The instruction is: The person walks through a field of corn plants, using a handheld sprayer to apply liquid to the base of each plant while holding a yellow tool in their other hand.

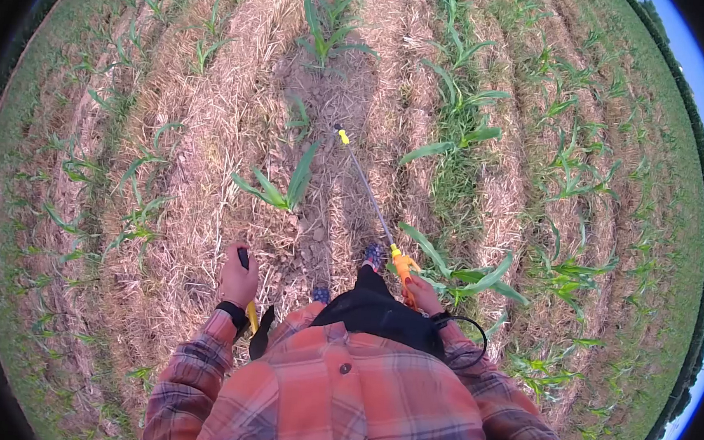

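A: Left hand (237, 279)?
B: Low at the hip, grip closed round a black pump lever (243, 258).
A: Right hand (423, 294)?
B: Fisted on the orange trigger handle (404, 267) (hose looped at the wrist). Spray wand (367, 190) angles forward, yellow nozzle (343, 136) over bare soil between the maize plants (284, 188).

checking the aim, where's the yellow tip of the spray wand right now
In the head view the yellow tip sits centre, over the bare straw strip ahead of the right hand, between two young corn plants.
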A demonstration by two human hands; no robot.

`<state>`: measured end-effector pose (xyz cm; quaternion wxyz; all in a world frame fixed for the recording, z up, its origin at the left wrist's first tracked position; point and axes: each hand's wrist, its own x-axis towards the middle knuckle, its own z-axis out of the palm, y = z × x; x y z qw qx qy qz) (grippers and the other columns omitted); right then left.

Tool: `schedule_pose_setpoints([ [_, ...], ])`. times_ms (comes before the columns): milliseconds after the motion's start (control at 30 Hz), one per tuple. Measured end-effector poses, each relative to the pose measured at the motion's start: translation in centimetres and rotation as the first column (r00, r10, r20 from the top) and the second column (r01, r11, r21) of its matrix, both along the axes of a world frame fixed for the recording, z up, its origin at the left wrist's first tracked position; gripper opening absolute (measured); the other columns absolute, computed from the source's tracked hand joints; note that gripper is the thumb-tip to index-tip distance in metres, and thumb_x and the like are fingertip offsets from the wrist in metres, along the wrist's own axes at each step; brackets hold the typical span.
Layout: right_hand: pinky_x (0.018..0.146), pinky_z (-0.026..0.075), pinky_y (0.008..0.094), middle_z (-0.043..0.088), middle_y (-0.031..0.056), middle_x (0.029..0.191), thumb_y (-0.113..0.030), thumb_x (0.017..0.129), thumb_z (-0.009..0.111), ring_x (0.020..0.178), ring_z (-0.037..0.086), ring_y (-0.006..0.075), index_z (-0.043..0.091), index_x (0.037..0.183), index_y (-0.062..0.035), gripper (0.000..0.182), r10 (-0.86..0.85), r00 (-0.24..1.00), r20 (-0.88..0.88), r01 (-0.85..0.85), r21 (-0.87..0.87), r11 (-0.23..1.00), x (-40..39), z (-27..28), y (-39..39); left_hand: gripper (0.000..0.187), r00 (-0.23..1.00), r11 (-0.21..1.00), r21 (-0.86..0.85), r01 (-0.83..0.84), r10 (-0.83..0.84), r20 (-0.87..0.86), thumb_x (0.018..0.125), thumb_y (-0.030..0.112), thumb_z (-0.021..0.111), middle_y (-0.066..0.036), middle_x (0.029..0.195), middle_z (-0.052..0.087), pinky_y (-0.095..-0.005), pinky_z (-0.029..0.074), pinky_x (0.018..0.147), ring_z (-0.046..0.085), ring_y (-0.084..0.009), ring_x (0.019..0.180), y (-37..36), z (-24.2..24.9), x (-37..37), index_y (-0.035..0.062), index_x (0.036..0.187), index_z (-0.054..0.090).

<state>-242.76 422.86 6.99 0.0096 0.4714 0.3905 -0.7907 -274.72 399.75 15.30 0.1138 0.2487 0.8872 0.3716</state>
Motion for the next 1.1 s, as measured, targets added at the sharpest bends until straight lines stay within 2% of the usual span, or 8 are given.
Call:
schedule_pose_setpoints([
  [133,0.041,0.037,0.0202,0.048,0.0014,0.065,-0.03,0.087,0.045,0.044,0.041,0.0075,0.048,0.102,-0.0083,0.027,-0.06,0.997,0.043,0.058,0.052,0.997,0.5,-0.4,4.3,0.023,0.989,0.984,-0.16,0.073,-0.092,-0.115,0.077,0.016,0.051,-0.019,0.069,0.055,-0.0435,0.041,0.055,0.055,-0.0375,0.063,7.1,-2.4,-0.7,0.0088,0.098,0.044],
  [267,0.039,0.037,0.0205,0.046,0.0004,0.064,-0.029,0.087,0.045,0.043,0.04,0.0066,0.048,0.1,-0.0087,0.024,-0.201,0.976,0.087,0.199,0.039,0.979,1.5,0.5,8.6,0.024,0.996,0.969,-0.234,0.076,-0.082,-0.019,0.077,0.016,0.05,-0.02,0.066,0.055,-0.0456,0.041,0.054,0.055,-0.0394,0.062,13.0,-2.3,-1.0,0.01,0.098,0.041],
  [433,0.037,0.033,0.0205,0.044,-0.0002,0.062,-0.029,0.087,0.045,0.042,0.038,0.0071,0.047,0.104,-0.0089,0.026,-0.36,0.929,0.089,0.363,-0.018,0.932,3.2,0.7,13.6,0.018,0.972,0.99,0.139,0.034,-0.065,0.226,0.078,0.004,0.052,0.0,0.062,0.042,-0.0235,0.036,0.044,0.042,-0.0076,0.049,15.2,7.6,-2.3,0.0065,0.094,0.044],
  [600,0.035,0.03,0.0216,0.043,0.0,0.06,-0.031,0.085,0.047,0.041,0.038,0.0081,0.048,0.098,-0.0071,0.028,-0.456,0.887,0.078,0.455,0.029,0.89,3.7,0.3,17.0,0.023,0.962,0.926,0.359,-0.117,0.016,0.272,0.08,0.003,0.05,0.001,0.066,0.04,-0.0161,0.034,0.037,0.039,-0.0038,0.044,13.5,17.1,-2.1,0.0074,0.099,0.038],
  [700,0.035,0.03,0.0223,0.043,0.0002,0.06,-0.031,0.085,0.046,0.041,0.038,0.0083,0.048,0.096,-0.0059,0.027,-0.508,0.852,0.125,0.506,0.049,0.861,1.9,0.9,18.9,0.02,0.966,0.975,0.197,-0.104,0.053,0.252,0.08,0.003,0.052,0.002,0.064,0.036,-0.0152,0.027,0.041,0.036,-0.0016,0.05,17.3,13.1,-4.9,0.007,0.095,0.041],
  [800,0.037,0.029,0.0219,0.043,-0.0006,0.061,-0.031,0.085,0.045,0.041,0.036,0.0075,0.047,0.098,-0.006,0.028,-0.507,0.854,0.118,0.503,0.062,0.862,-0.6,0.1,20.8,0.014,0.997,0.991,0.116,0.067,-0.07,0.024,0.078,0.007,0.052,-0.005,0.067,0.045,-0.0284,0.036,0.05,0.042,-0.0134,0.054,21.1,3.4,-10.2,0.004,0.089,0.045],
  [1033,0.037,0.029,0.0226,0.042,-0.0007,0.061,-0.034,0.085,0.047,0.041,0.034,0.0083,0.046,0.098,-0.0062,0.031,-0.384,0.901,0.201,0.376,0.079,0.923,-9.1,2.0,25.0,0.016,0.985,0.998,-0.049,0.034,-0.026,0.168,0.077,0.012,0.052,-0.014,0.073,0.055,-0.0361,0.042,0.058,0.055,-0.0289,0.064,27.4,-0.5,-16.9,0.0071,0.091,0.047],
  [1100,0.037,0.029,0.0221,0.042,-0.0013,0.06,-0.033,0.085,0.046,0.042,0.035,0.008,0.048,0.097,-0.006,0.029,-0.297,0.936,0.191,0.285,0.092,0.954,-11.7,1.9,25.9,0.017,0.996,0.997,-0.046,0.06,-0.057,0.067,0.077,0.014,0.052,-0.015,0.072,0.055,-0.0375,0.042,0.058,0.055,-0.0306,0.064,27.8,-2.9,-18.6,0.0073,0.091,0.047],
])
